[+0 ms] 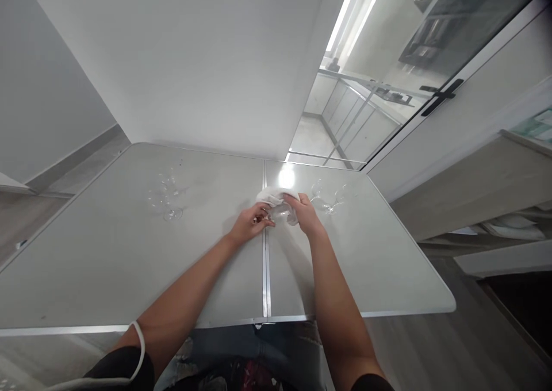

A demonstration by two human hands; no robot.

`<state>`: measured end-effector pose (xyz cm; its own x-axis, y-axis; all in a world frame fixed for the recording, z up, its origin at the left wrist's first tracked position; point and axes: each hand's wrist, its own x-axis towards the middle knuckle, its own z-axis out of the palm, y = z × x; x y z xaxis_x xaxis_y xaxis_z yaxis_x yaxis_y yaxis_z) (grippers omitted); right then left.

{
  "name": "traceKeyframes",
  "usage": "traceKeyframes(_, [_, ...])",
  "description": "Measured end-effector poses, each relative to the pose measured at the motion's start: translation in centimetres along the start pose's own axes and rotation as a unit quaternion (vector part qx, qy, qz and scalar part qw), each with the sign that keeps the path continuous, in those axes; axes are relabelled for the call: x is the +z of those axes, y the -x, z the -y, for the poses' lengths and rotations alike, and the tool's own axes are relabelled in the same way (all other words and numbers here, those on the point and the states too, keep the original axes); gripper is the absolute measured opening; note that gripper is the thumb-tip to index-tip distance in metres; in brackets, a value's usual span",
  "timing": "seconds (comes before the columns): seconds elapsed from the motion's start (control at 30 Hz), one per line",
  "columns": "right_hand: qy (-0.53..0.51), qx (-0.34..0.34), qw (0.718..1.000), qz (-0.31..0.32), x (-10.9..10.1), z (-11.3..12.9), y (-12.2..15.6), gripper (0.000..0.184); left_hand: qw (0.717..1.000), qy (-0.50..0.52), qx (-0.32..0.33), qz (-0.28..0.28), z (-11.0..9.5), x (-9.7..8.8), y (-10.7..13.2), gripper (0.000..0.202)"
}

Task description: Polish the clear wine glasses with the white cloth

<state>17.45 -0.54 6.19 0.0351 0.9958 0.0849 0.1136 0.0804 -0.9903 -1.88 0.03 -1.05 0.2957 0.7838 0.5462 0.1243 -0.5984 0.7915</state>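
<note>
Both my hands meet over the middle seam of a white folding table (129,264). My left hand (252,221) is closed on the stem or base of a clear wine glass (280,213) that lies tilted between the hands. My right hand (304,211) is closed on a white cloth (271,195) wrapped over the glass's bowl. How far the cloth reaches into the bowl is hidden by my fingers.
Two or three clear stemmed glasses (166,198) stand on the table's left half. Two more clear glasses (330,198) stand just right of my right hand. A white wall panel (194,63) rises behind the table; a glass door (388,63) and cabinets lie to the right.
</note>
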Motion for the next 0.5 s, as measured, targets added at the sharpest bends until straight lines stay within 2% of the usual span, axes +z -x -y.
traceKeyframes(0.07, [-0.135, 0.048, 0.989, -0.043, 0.6, -0.5, -0.3, 0.035, 0.998, 0.056, -0.036, -0.003, -0.2, 0.0, -0.2, 0.036])
traceKeyframes(0.13, [-0.229, 0.043, 0.971, -0.055, 2.0, -0.6, -0.3, 0.038, 0.99, 0.12, -0.075, -0.019, -0.2, 0.0, -0.4, 0.04])
traceKeyframes(0.2, [-0.278, 0.018, 0.959, -0.052, 4.0, -0.7, 0.0, 0.044, 0.975, 0.184, -0.112, -0.043, -0.2, 0.0, -0.7, 0.043])
traceKeyframes(0.27, [-0.285, -0.005, 0.956, -0.072, 6.0, -1.0, 0.4, 0.05, 0.963, 0.226, -0.133, -0.064, -0.2, -0.1, -0.9, 0.046])
traceKeyframes(0.33, [-0.242, -0.032, 0.963, -0.118, 7.4, -1.7, 1.0, 0.052, 0.959, 0.236, -0.136, -0.083, -0.3, -0.3, -1.0, 0.048])
traceKeyframes(0.4, [-0.14, -0.083, 0.977, -0.139, 8.0, -2.5, 1.4, 0.047, 0.96, 0.22, -0.142, -0.101, -0.1, -0.5, -1.0, 0.047])
traceKeyframes(0.47, [0.012, -0.175, 0.98, -0.096, 7.5, -2.8, 1.5, 0.038, 0.968, 0.172, -0.144, -0.114, 0.1, -0.7, -0.9, 0.043])
traceKeyframes(0.5, [0.093, -0.228, 0.968, -0.056, 7.0, -2.7, 1.5, 0.034, 0.974, 0.136, -0.135, -0.118, 0.3, -0.7, -0.9, 0.04])
